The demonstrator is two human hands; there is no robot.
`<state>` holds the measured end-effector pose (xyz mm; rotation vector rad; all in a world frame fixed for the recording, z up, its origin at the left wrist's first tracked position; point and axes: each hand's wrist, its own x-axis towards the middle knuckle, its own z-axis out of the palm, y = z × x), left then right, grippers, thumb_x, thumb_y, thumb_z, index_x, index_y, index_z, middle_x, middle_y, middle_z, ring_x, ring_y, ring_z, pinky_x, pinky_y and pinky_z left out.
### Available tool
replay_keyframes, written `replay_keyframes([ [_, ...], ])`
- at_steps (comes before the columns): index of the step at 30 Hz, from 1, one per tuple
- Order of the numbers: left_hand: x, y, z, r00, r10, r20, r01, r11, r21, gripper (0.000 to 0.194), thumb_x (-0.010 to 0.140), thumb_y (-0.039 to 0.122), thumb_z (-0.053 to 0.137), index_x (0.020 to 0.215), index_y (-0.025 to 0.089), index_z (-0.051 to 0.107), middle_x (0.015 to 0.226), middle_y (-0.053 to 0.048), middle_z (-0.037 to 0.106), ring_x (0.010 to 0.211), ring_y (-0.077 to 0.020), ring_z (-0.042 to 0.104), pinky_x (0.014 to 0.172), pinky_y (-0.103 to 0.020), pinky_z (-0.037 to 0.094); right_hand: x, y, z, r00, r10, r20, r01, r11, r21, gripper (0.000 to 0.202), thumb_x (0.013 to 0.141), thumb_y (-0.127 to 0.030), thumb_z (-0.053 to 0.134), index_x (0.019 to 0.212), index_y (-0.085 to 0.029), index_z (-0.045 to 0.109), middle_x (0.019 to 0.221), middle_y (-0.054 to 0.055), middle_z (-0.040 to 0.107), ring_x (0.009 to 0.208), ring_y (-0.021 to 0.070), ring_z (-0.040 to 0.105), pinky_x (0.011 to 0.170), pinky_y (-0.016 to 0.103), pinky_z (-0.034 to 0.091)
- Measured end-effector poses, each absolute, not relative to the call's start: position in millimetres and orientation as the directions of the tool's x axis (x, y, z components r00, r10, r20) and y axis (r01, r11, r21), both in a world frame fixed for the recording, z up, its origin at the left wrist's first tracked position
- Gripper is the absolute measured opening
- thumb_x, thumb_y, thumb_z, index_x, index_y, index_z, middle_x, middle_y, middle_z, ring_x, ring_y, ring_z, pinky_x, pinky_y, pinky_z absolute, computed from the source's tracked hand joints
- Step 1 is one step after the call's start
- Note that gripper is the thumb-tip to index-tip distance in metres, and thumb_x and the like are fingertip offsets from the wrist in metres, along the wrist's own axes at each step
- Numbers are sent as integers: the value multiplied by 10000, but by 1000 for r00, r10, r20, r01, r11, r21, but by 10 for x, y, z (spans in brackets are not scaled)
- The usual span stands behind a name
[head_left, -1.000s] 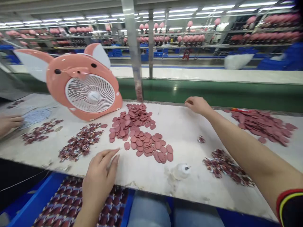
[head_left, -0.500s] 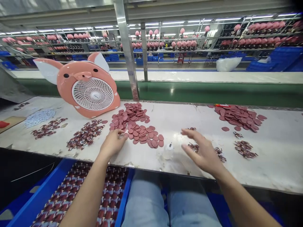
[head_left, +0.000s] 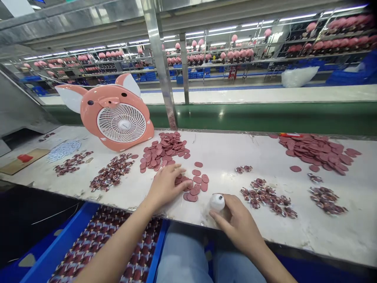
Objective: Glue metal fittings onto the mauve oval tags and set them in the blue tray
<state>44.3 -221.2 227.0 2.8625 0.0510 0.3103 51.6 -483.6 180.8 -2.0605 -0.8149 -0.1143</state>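
My left hand (head_left: pixel 168 184) lies over the near part of a spread of dark pink oval discs (head_left: pixel 196 190), its fingers apart and touching some of them. A larger heap of the same discs (head_left: pixel 165 148) sits just beyond it. My right hand (head_left: pixel 235 220) is wrapped round a small white bottle (head_left: pixel 217 202) with a dark tip, which stands upright near the table's front edge. To the right of the bottle are small brown-and-white parts (head_left: pixel 266 196) in loose clusters.
A pink animal-shaped fan (head_left: pixel 118 114) stands on the white table (head_left: pixel 226 157) at the back left. More discs (head_left: pixel 318 151) are heaped at the right. Below the left front edge is a blue crate (head_left: pixel 53 251). A metal post (head_left: pixel 161 63) rises behind the table.
My left hand has moved right over the discs, and some now lie more spread out. My right hand has come down and left and taken hold of the white bottle. The view has shifted.
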Motion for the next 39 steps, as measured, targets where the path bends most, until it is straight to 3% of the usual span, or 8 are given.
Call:
replay_keyframes([
  [5, 1305, -1806, 2424, 956, 179, 233, 122, -963, 242, 645, 921, 579, 511, 1446, 206, 514, 1595, -151, 396, 1457, -361, 340, 1178, -566, 235, 502, -4880, 1799, 798, 478, 367, 561, -368, -742, 233, 948, -381, 576, 1139, -249, 587, 1016, 47, 659, 914, 229, 626, 762, 335, 517],
  [10, 1520, -1627, 2265, 980, 148, 134, 114, -966, 233, 569, 913, 567, 531, 1398, 271, 572, 1472, -95, 565, 1375, -339, 463, 1159, -548, 279, 503, -4906, 1798, 804, 461, 376, 557, -360, -748, 223, 938, -374, 595, 1122, -247, 600, 991, 35, 661, 892, 216, 629, 745, 315, 504],
  [18, 704, -2083, 2291, 952, 144, 271, 69, -960, 270, 426, 982, 438, 483, 1308, 217, 645, 1521, -109, 494, 1404, -304, 407, 1154, -485, 301, 495, -4902, 1810, 808, 467, 359, 537, -332, -776, 226, 919, -374, 604, 1106, -248, 615, 1023, 44, 665, 918, 237, 628, 762, 333, 495],
  [23, 174, -2734, 2159, 920, 193, 342, 84, -947, 310, 283, 928, 476, 591, 962, 253, 761, 1120, -73, 714, 1061, -281, 598, 944, -464, 434, 480, -4933, 1787, 827, 425, 369, 509, -286, -812, 226, 927, -391, 586, 1095, -241, 606, 1032, 66, 640, 933, 258, 608, 759, 358, 480],
  [26, 56, -2962, 2031, 908, 218, 358, 95, -938, 333, 228, 907, 438, 639, 961, 249, 753, 1092, -78, 723, 1025, -299, 586, 881, -478, 424, 478, -4972, 1737, 849, 380, 368, 474, -237, -848, 248, 933, -418, 575, 1101, -236, 595, 1021, 67, 624, 931, 260, 599, 779, 376, 477],
  [30, 57, -3003, 1996, 893, 256, 371, 89, -907, 412, 161, 888, 367, 682, 982, 247, 735, 1042, -77, 735, 1003, -310, 587, 862, -489, 408, 492, -5000, 1705, 874, 362, 325, 394, -136, -909, 277, 953, -450, 529, 1123, -238, 582, 1027, 63, 629, 930, 249, 630, 807, 399, 525],
  [35, -159, -3151, 2111, 900, 216, 379, -28, -838, 545, 174, 958, 333, 590, 953, 250, 743, 942, -38, 772, 935, -238, 666, 881, -416, 455, 420, -4959, 1789, 908, 360, 214, 241, -33, -970, 227, 896, -404, 662, 1008, -234, 561, 857, 13, 618, 660, 161, 611, 605, 297, 532],
  [39, -489, -3394, 2228, 903, 248, 351, -202, -477, 856, 159, 937, 298, 633, 949, 229, 775, 906, -40, 794, 848, -184, 707, 797, -305, 521, 245, -4931, 1895, 874, 478, 87, 85, 27, -996, 287, 830, -402, 754, 966, -237, 563, 726, -17, 600, 529, 131, 551, 480, 252, 487],
])
